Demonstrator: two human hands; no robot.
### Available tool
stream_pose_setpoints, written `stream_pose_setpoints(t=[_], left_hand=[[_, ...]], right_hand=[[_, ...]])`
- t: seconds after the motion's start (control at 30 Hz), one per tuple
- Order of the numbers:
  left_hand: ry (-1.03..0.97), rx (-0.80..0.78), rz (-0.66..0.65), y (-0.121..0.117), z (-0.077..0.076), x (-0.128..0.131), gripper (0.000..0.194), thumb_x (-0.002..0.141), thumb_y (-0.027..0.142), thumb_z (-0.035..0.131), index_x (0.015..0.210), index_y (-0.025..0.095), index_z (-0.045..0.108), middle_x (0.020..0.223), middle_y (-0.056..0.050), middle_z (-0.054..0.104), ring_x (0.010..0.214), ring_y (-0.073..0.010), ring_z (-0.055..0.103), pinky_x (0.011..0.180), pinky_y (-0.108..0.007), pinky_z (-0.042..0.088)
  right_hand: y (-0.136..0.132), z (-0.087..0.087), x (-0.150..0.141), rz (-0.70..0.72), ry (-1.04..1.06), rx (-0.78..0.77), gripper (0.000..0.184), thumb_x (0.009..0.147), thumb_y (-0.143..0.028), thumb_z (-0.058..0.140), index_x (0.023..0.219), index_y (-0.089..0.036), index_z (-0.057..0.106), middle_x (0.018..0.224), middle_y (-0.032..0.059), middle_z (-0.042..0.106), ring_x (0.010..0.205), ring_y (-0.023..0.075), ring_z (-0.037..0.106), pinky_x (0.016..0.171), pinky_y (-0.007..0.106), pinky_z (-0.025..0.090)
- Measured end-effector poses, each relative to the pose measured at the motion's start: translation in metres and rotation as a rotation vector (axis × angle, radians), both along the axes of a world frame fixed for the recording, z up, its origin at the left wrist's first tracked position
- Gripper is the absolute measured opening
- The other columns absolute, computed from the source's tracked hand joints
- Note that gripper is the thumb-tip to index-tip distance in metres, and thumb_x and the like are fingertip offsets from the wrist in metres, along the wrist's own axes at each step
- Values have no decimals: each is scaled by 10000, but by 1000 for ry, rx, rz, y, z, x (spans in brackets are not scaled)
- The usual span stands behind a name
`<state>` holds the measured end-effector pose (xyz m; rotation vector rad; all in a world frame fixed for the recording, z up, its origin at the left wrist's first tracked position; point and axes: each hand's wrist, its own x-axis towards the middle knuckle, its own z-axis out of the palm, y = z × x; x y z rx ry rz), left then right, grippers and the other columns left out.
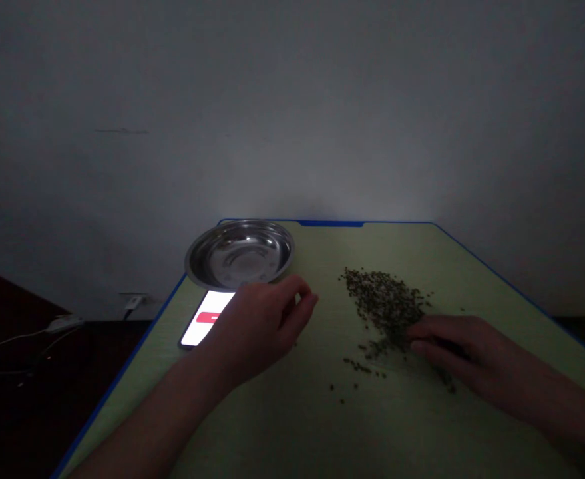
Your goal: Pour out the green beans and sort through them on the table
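Note:
A loose pile of small, dark, dried grains (pixel 385 299), maybe seeds or peppercorns, lies on the right half of the pale green table (pixel 317 419). My right hand (pixel 454 346) is at the pile's near right edge, thumb and forefinger pinched together among the grains; what is between the fingertips is too dark to name. My left hand (pixel 272 316) hovers left of the pile, fingers curled and thumb tip close to the forefinger. Whatever it may hold is hidden. Just beyond it stands a shiny steel bowl (pixel 245 256), whose visible inside shows no grains.
A phone with a lit white screen (pixel 207 319) lies by the bowl, partly covered by my left wrist. Stray grains (pixel 356 364) are scattered in front of the pile. A grey wall (pixel 322 113) rises behind the table. Cables (pixel 62 326) run near the floor at left.

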<state>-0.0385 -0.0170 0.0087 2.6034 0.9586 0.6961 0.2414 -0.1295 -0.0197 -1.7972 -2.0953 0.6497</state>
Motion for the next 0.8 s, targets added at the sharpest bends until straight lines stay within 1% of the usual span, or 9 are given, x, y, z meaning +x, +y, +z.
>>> stream_pose_setpoints(t=[0.13,0.3,0.37,0.6,0.7,0.8], left_hand=[[8,-4,3,0,0,0,235,914,331,425,813,187,581,548,45,530,472,-89,463,480,-232,270],[10,2,7,1,-1,-1,233,912,328,430,803,185,578,535,51,515,456,-84,445,475,-229,263],[7,8,11,1,-1,-1,237,912,333,431,800,184,578,536,49,518,457,-85,445,473,-229,260],[7,31,8,0,1,1,225,911,315,436,805,180,582,535,46,532,463,-88,456,476,-232,260],[10,56,15,-1,3,0,222,908,309,438,800,178,582,535,45,534,463,-89,462,479,-231,265],[-1,99,25,-1,4,-5,225,913,304,432,794,180,577,531,48,528,456,-84,459,481,-226,274]], right_hand=[[2,2,-5,17,7,32,275,921,-399,446,936,-234,665,877,56,692,792,189,621,700,319,479],[10,8,-17,8,-5,51,263,913,-388,452,822,-228,640,772,28,665,694,165,593,619,295,444],[12,8,-19,18,2,55,249,907,-365,457,806,-227,638,752,22,658,669,158,583,601,287,434],[18,5,-29,32,-17,-4,263,907,-380,452,834,-229,654,771,19,668,699,161,592,628,288,433],[22,9,-39,78,-22,-16,251,905,-363,456,820,-228,650,753,12,661,689,157,587,618,284,417],[27,18,-47,123,-12,-16,251,903,-363,458,809,-229,649,741,7,660,678,153,586,602,276,414]])
